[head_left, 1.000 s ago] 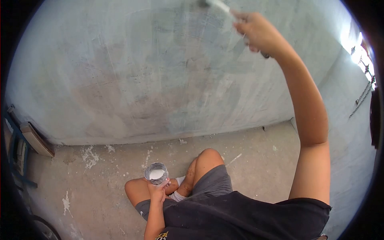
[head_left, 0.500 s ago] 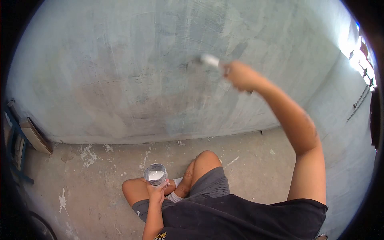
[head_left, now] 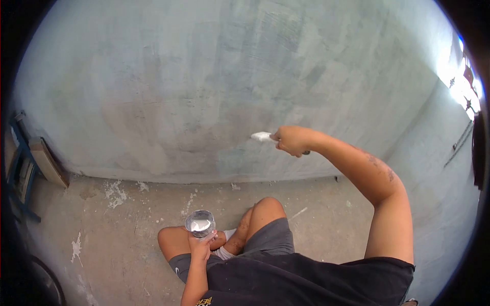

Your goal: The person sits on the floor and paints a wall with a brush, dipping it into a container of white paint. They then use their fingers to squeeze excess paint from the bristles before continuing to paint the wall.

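My left hand (head_left: 201, 245) is wrapped round the lower side of a round container (head_left: 200, 224) with white paint or paste in it, held above my crossed legs. In my right hand (head_left: 294, 141) is a brush (head_left: 262, 136), its white-coated head pointing left at the lower part of the grey wall (head_left: 204, 92). The fingers are closed round the handle, whose end shows below the fist. Whether the bristles touch the wall I cannot tell.
White splashes (head_left: 116, 195) mark the concrete floor (head_left: 127, 245). Boards (head_left: 48, 163) and a blue frame (head_left: 23, 178) lean at the left, above a dark curved object (head_left: 50, 278). Chains (head_left: 462, 143) hang at the right, near a bright opening.
My right hand has moved down along the wall with the brush, from the upper part to the lower part. My left hand still holds the container in nearly the same place.
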`<action>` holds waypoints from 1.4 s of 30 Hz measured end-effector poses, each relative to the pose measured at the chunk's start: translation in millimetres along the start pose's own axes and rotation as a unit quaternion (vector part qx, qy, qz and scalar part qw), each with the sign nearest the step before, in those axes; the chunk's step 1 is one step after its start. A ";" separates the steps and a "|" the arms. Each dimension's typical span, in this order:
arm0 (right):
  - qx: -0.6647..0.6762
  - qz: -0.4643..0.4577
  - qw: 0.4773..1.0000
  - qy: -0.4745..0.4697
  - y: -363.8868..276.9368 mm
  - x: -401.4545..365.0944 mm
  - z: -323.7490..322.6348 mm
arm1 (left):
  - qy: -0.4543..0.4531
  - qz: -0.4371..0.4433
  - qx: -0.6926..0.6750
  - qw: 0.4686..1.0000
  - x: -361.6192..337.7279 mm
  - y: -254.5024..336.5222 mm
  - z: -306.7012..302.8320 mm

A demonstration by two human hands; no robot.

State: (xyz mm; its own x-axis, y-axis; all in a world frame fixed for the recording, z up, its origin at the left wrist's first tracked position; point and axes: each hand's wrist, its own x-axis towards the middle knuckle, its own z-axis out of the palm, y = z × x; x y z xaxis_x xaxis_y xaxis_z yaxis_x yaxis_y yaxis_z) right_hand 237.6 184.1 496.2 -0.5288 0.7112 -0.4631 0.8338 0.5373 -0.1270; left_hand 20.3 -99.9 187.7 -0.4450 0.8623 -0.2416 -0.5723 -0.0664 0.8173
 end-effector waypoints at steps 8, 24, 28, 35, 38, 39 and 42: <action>0.095 -0.014 0.838 0.537 -26.0 -72.7 -123.3 | 0.033 -0.005 -0.012 0.999 0.5 -5.7 -28.6; 0.083 0.021 0.873 0.481 -33.0 -97.8 -147.5 | 0.031 0.011 0.038 0.999 -9.7 1.0 -27.5; 0.023 0.002 0.819 0.573 -33.8 -93.1 -151.3 | 0.027 0.035 0.019 0.999 -10.3 3.5 -21.9; -0.161 -0.102 0.904 0.383 -23.3 -70.1 -118.3 | 0.025 0.011 0.014 1.000 -16.7 4.5 -17.1; -0.236 -0.073 0.802 0.544 -15.9 -75.6 -126.3 | 0.015 0.005 0.024 1.000 -16.6 0.9 -18.7; -0.276 0.021 0.790 0.547 -13.3 -88.4 -137.4 | 0.015 0.002 0.028 0.999 -17.9 2.1 -18.6; -0.357 0.208 0.782 0.466 -4.4 -121.3 -161.0 | 0.005 0.010 0.010 1.000 -19.0 6.7 -8.4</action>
State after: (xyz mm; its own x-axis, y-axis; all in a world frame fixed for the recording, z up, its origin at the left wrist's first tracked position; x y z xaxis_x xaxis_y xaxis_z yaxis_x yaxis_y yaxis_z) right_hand 272.6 168.5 694.2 -0.3991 0.7345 0.5488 0.8393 0.0516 0.5413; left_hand 19.1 -120.9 193.4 -0.4632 0.8555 -0.2315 -0.5495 -0.0723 0.8323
